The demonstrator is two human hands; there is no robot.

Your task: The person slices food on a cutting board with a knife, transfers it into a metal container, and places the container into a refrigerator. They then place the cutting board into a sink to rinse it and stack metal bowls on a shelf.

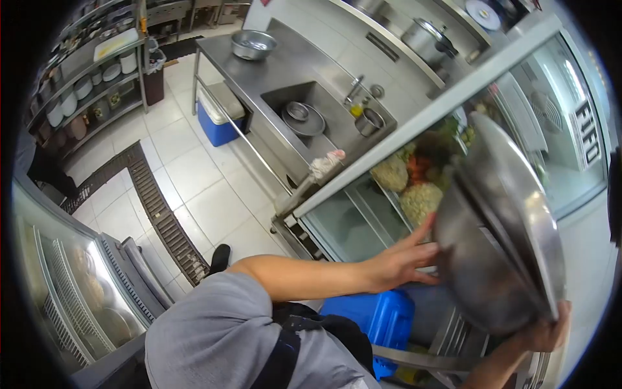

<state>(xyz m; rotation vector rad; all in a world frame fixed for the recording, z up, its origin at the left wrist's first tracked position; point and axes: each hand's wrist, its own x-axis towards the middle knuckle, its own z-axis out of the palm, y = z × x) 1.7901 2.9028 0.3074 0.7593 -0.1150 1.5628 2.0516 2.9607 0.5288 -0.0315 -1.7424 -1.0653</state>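
A stack of large stainless steel mixing bowls is held tilted on its side between my two hands. My left hand presses against the near outer side of the stack, thumb and fingers somewhat spread on the metal. At the lower right, my right hand grips the bowls' rim, its fingers partly hidden. Behind the bowls stands a glass-fronted refrigerator. Cauliflower and carrots show through its glass, partly covered by the bowls.
A blue plastic container is close below my left arm. Across the floor, a steel counter has a sink with pans in it. A blue cooler sits underneath. A drain grate crosses the tiles; another glass-doored cabinet is at left.
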